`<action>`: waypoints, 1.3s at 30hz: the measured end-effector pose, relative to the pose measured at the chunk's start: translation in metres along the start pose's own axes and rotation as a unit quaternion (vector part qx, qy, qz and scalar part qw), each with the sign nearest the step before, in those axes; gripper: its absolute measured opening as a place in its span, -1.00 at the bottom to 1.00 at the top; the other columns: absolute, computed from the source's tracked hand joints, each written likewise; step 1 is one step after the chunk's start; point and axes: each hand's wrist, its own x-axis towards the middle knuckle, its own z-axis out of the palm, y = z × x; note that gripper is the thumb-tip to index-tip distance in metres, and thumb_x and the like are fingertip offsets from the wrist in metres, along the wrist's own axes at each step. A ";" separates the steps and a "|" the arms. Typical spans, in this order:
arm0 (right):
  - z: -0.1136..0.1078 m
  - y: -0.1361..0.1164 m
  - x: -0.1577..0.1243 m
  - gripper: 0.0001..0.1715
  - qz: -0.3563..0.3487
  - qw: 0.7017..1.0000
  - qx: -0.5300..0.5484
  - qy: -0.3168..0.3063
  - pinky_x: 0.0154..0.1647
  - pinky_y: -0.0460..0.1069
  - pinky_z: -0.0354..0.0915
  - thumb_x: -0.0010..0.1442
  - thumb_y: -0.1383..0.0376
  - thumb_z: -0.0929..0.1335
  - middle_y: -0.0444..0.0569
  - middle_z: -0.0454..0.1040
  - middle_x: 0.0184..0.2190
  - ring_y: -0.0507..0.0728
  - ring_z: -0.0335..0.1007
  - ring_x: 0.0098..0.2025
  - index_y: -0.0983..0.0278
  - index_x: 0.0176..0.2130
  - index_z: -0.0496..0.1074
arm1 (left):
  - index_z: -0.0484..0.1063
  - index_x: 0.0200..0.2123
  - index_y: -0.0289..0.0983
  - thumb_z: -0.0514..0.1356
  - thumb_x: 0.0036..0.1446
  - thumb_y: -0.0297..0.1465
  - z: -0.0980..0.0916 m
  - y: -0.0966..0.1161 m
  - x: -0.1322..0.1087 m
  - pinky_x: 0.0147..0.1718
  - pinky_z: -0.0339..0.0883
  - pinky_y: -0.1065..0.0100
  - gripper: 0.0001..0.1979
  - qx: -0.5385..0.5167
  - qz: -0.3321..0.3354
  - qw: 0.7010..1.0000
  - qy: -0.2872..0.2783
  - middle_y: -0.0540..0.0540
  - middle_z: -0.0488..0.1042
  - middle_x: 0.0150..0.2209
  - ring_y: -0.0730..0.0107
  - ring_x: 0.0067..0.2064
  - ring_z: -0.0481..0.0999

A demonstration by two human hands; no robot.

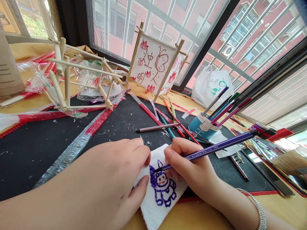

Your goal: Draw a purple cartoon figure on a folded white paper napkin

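Currently, right hand (192, 163): clamped on purple pen (216, 148).
Pen axis: slants from tip, lower left, to far end, upper right.
White sheet (153, 217): between both hands, left of right hand; purple figure (165, 193) drawn on it, pen tip at its head, contact can't be told.
Left hand (124, 169): over sheet's left edge, fingers curled, thumb and forefinger slightly apart; grip can't be told.
Edges: sheet's lower end reaches bench (278, 204).
Room: black mat (124, 124) beyond left hand; loose pens (158, 127), pen cup (201, 126) beyond right.
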 end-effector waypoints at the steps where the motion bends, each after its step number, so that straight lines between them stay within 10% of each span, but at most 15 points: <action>1: 0.000 0.000 0.000 -0.60 -0.003 1.000 -0.006 0.002 -0.70 -0.14 -0.01 0.08 0.27 0.29 -0.25 0.14 -0.75 -0.07 0.06 -0.70 0.19 -0.66 0.04 | 0.32 -0.33 -0.13 0.01 0.15 -0.34 0.000 0.000 0.000 -0.49 0.35 0.15 -0.89 -0.006 -0.002 1.000 -0.006 -0.02 0.46 -0.36 0.19 -0.39 0.51; 39: -0.005 0.001 -0.003 -0.56 -0.029 0.999 -0.007 -0.032 -0.72 -0.14 -0.02 0.13 0.23 0.32 -0.23 0.15 -0.74 -0.08 0.03 -0.69 0.21 -0.65 0.07 | 0.32 -0.29 -0.15 -0.06 0.20 -0.34 -0.004 0.006 0.000 -0.52 0.41 0.18 -0.82 0.049 0.001 0.999 0.021 -0.10 0.53 -0.26 0.14 -0.30 0.56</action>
